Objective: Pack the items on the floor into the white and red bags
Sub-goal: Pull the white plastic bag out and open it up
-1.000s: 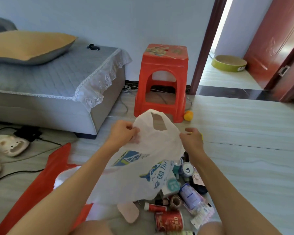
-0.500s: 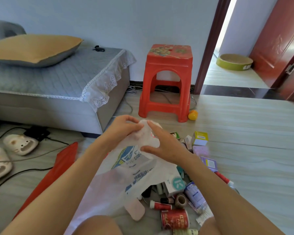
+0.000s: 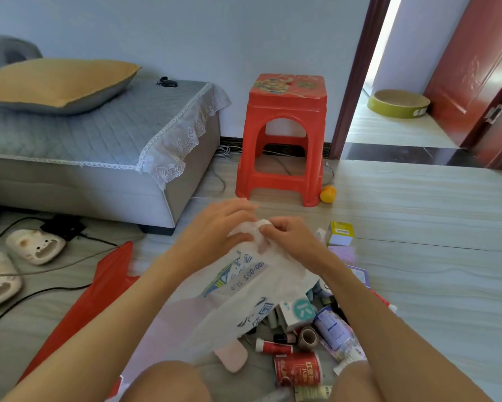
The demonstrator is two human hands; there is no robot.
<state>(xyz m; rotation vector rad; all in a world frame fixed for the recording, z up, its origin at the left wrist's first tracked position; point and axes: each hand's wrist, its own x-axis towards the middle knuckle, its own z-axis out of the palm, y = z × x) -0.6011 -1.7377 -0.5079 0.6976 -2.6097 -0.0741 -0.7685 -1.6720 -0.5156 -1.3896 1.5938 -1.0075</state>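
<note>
My left hand and my right hand meet in front of me, both pinching the bunched top of the white bag, a thin plastic bag with blue print that hangs down over my knees. The red bag lies flat on the floor to the left. A heap of small items sits under and right of the white bag: a red can, a red tube, a tape roll, a white and teal box, a yellow and white box, a purple box.
A red plastic stool stands ahead, with a yellow ball at its foot. A grey couch with a cushion is at the left. Slippers and cables lie on the left floor. An open doorway is at the right.
My hands have come together from holding the white bag's mouth spread wide; the bag's top is now bunched between them and it hangs lower, uncovering boxes to the right.
</note>
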